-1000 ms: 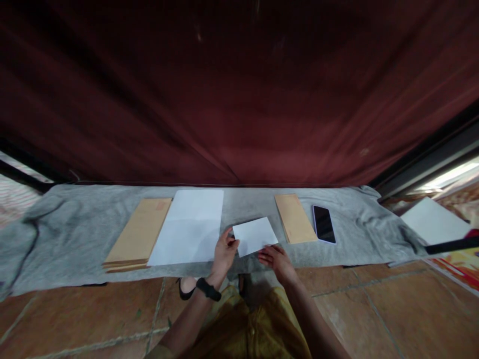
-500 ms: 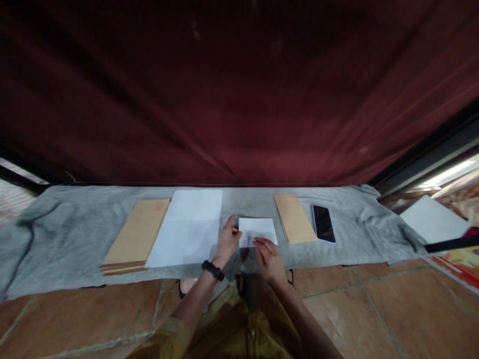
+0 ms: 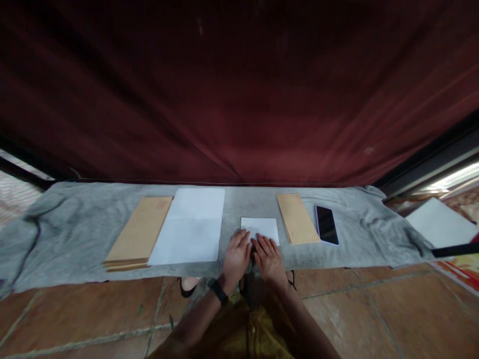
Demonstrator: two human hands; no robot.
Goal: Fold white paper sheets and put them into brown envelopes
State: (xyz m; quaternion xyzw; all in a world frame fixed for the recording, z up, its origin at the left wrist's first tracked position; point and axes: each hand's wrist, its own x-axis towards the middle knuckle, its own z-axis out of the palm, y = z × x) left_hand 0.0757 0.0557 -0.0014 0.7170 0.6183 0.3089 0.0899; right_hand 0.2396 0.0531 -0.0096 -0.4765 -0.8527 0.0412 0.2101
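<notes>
A folded white sheet of paper (image 3: 264, 226) lies flat on the grey cloth in front of me. My left hand (image 3: 236, 253) rests with its fingers laid flat over the paper's near left part. Beside it, my right hand (image 3: 268, 258) presses flat on the near edge, fingers slightly spread. The two hands almost touch at the fingertips and cover the paper's near edge. Left of them is a stack of larger white paper (image 3: 190, 224). To the right lies a brown envelope (image 3: 298, 219), apart from my right hand.
A stack of brown envelopes (image 3: 138, 229) sits at the left on the grey cloth (image 3: 82, 219). A phone (image 3: 327, 225) with a light purple case lies right of the single envelope. Behind the cloth hangs a dark red curtain (image 3: 239, 99). Tiled floor (image 3: 93, 309) shows below.
My left hand has come from the paper's left edge onto its near part, next to my right hand. My right hand now lies flatter. The view has shifted slightly.
</notes>
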